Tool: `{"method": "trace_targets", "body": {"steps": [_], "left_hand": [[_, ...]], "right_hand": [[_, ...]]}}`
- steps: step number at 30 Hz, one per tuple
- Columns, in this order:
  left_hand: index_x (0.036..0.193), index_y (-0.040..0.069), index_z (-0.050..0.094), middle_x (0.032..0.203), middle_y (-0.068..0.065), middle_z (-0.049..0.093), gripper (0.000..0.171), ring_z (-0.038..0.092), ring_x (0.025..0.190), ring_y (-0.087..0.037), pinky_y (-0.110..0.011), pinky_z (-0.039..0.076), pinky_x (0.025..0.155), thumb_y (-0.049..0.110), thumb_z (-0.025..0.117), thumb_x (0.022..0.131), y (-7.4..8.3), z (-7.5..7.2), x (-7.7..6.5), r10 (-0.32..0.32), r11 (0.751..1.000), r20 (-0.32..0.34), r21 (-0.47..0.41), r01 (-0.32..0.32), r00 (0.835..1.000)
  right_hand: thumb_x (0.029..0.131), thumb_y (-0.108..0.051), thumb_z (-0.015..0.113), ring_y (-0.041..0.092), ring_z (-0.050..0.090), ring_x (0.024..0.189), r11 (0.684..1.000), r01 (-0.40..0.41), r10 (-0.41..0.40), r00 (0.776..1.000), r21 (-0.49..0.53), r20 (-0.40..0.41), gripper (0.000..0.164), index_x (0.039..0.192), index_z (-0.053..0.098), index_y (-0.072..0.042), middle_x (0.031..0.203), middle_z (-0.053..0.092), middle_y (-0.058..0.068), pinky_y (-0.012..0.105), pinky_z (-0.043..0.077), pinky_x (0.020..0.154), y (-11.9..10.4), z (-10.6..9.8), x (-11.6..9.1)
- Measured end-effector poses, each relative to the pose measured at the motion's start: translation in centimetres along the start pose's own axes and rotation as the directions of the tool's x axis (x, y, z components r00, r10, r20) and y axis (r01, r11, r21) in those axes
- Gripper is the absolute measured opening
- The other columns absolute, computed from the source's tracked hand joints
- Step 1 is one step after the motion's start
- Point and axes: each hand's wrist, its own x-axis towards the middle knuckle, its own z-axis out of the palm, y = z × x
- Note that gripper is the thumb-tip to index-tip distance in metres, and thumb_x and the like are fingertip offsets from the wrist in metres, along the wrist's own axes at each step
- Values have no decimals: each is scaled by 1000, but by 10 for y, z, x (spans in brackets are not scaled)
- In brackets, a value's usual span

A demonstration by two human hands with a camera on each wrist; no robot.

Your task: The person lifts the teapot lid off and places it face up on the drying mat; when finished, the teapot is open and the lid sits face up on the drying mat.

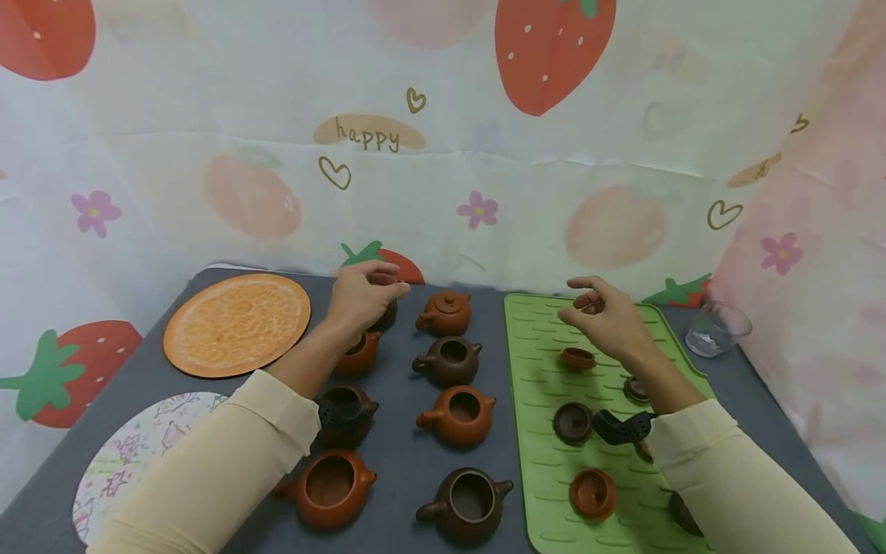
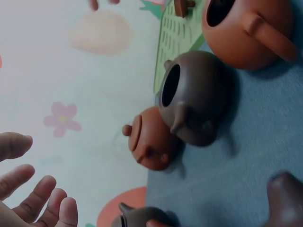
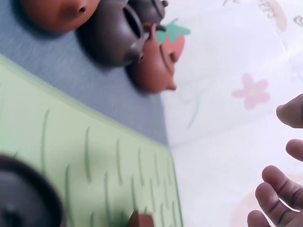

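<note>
My left hand [image 1: 363,296] hovers over the back of the left teapot row, fingers loosely bent and holding nothing. It partly hides a dark teapot [image 1: 388,317]. Beside it sits a reddish-brown teapot [image 1: 446,314] with its lid on, also seen in the left wrist view [image 2: 156,142]. Nearer stand open teapots: a dark one [image 1: 441,378], a reddish one [image 1: 443,427] and several more. My right hand [image 1: 609,319], also empty with fingers apart, hangs above the green mat [image 1: 533,369]. Below it lies a reddish lid [image 1: 577,358]; a dark lid [image 1: 573,423] is closer to me.
More lids, among them a reddish one [image 1: 593,494], lie on the mat, some partly hidden by my right forearm. A clear glass [image 1: 713,331] stands at the right edge. An orange round mat [image 1: 235,323] and a patterned round mat [image 1: 138,446] lie left. A printed curtain hangs behind.
</note>
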Motion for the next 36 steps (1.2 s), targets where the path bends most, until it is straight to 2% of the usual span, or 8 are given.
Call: {"method": "trace_targets", "body": {"steps": [6,13,19,23,28,31,36], "left_hand": [[122,10,65,112,-10,59,34,56,102,-27,-41,48,83,19,72,90,-1,12,7,-32,999,23,-31,32,999],[117,13,67,111,-8,60,30,55,98,-27,-42,47,80,19,73,89,-9,20,11,-73,997,27,3,73,997],[122,11,66,111,-10,60,35,54,100,-29,-43,46,80,18,74,88,-15,31,15,-103,994,38,26,102,994],[120,10,67,111,-10,61,34,50,105,-31,-42,47,80,15,74,87,-16,39,18,-110,993,34,46,109,993],[117,10,68,115,-11,62,32,46,114,-33,-42,48,83,15,75,86,-17,46,21,-151,987,41,57,149,988],[115,11,69,123,-11,58,30,40,122,-35,-43,47,86,15,75,86,-18,48,22,-193,981,43,37,192,980],[113,11,70,128,-10,53,28,22,136,-36,-42,47,85,15,76,86,-20,50,23,-236,971,42,43,234,971]], "right_hand": [[93,-29,67,29,56,95,998,31,-31,1000,57,1,51,137,51,-10,110,57,14,45,46,79,-17,13,12],[92,-27,67,27,57,92,990,30,-34,999,140,26,49,137,51,-12,109,57,13,42,46,76,-27,34,27],[93,-28,67,27,56,92,987,14,-23,998,158,53,48,136,52,-13,107,57,12,42,46,76,-33,52,38],[93,-27,66,26,56,93,985,-8,-4,997,171,71,46,135,53,-12,105,58,12,41,45,76,-35,63,49],[94,-25,65,27,57,91,986,-13,0,997,166,81,44,135,54,-11,104,59,13,42,46,75,-36,77,59],[94,-25,65,28,57,92,990,-10,-2,996,138,88,44,134,54,-12,106,58,13,42,48,75,-36,85,64],[93,-26,65,29,58,91,997,-11,5,996,72,85,42,131,57,-12,107,59,13,43,49,74,-34,98,71]]}}
